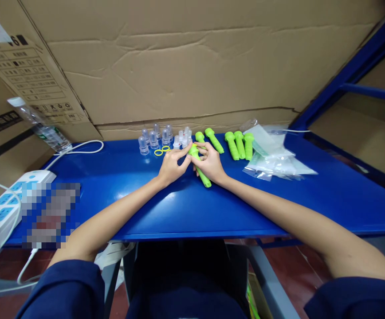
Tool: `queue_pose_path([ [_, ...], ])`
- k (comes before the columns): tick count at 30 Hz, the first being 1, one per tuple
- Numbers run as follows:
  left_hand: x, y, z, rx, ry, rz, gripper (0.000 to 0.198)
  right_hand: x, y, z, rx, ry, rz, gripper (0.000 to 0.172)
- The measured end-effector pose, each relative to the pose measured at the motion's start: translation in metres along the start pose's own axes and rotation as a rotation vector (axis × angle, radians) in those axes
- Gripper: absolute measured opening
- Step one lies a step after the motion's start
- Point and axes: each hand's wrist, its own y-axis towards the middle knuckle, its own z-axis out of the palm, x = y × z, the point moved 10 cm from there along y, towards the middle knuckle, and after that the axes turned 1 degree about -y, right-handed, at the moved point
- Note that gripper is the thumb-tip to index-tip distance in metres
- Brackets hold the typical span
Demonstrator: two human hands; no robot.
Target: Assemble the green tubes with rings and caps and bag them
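**Both hands meet on one green rod**

The right hand (pixel 211 165) is curled round a bright green plastic rod with a knobbed head (pixel 200 172). It holds the rod slanted, low end touching the blue table (pixel 146 208), which seems to steady it. The left hand (pixel 171 166) pinches at the rod's head with thumb and fingertips. That looks like fine work on the top end, though what sits between the fingers is too small to tell.

Just beyond the left hand lie two small yellow rings (pixel 161 151), and behind them a cluster of clear plastic caps (pixel 155 137) stands upright. More green rods (pixel 239 145) lie side by side to the right, next to a heap of clear plastic bags (pixel 274 157). The parts are sorted by kind, apparently so each is within easy reach.
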Motion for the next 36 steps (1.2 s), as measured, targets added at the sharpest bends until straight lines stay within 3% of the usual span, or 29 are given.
queue_pose_path([
  [8,0.002,-0.001,0.001,-0.016,0.084,0.007,0.044,-0.001,0.0,0.002,0.011,0.005,-0.005,0.059],
  [16,0.003,-0.001,0.002,-0.004,0.106,-0.002,0.045,-0.001,0.0,0.002,-0.005,0.015,0.03,0.064],
  [25,-0.005,-0.006,0.017,0.05,0.055,0.072,0.042,-0.01,0.009,-0.008,-0.062,0.015,0.005,0.062],
  [32,0.003,-0.002,-0.001,-0.067,-0.027,-0.028,0.045,-0.002,0.005,-0.003,-0.025,0.017,-0.024,0.064],
  [36,0.005,-0.002,-0.002,-0.079,0.026,-0.023,0.04,0.006,0.001,0.0,0.001,0.039,-0.043,0.068],
])
